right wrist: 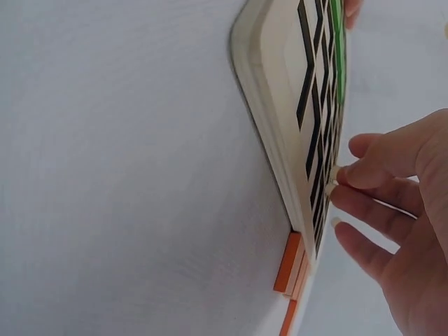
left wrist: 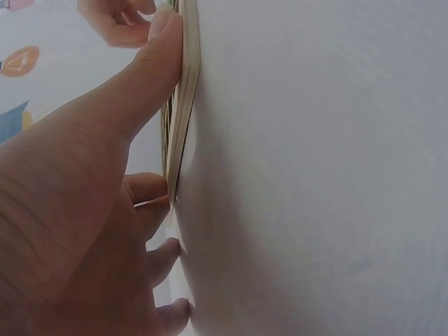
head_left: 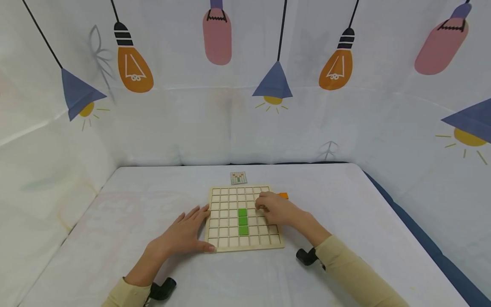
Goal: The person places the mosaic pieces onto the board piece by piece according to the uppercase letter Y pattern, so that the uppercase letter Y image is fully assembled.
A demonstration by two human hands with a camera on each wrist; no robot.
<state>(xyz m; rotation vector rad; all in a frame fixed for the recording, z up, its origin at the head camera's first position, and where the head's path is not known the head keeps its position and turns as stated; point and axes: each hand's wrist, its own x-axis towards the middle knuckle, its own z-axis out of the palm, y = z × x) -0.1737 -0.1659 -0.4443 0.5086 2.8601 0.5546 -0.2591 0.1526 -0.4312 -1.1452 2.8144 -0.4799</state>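
Note:
A pale wooden grid board (head_left: pixel 249 247) lies flat on the table with several green tiles (head_left: pixel 243 221) in a column near its middle. At the board's lower left corner, my left hand (head_left: pixel 184 234) rests with fingers spread along the left side; its thumb (left wrist: pixel 157 59) presses on the near rim. My right hand (head_left: pixel 280 208) bends over the upper right squares, fingertips (right wrist: pixel 343 199) close together at the grid surface. Whether a tile is between them cannot be made out. Orange tiles (right wrist: pixel 288 262) lie beside the board's right edge, partly behind that hand in the head view.
Behind the board lies a small card (head_left: pixel 238 178) with a grid pattern in color. A white cloth covers the table (head_left: pixel 161 187). A white curtain (head_left: pixel 184 123) with printed lamps hangs around the far side. Dark wrist devices (head_left: pixel 163 289) sit at both sleeves.

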